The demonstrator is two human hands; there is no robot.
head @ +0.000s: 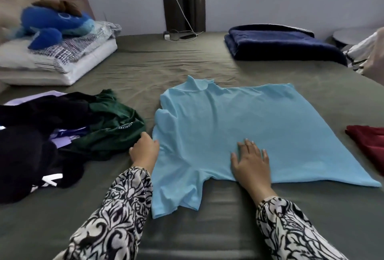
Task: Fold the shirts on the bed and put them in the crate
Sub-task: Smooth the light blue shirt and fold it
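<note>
A light blue shirt [239, 126] is lying spread out on the green bed [166, 62], with its collar pointing to the left and one sleeve hanging toward the person. The right hand [250, 161] is resting flat on the shirt with straight, released fingers, while the left hand [144, 149] is curling at the shirt's left edge and seems to be pinching the cloth, though its fingertips are hidden. A pile of dark and green clothes [62, 130] is lying just left of the shirt, and a red garment [367, 141] is lying apart at the right edge.
</note>
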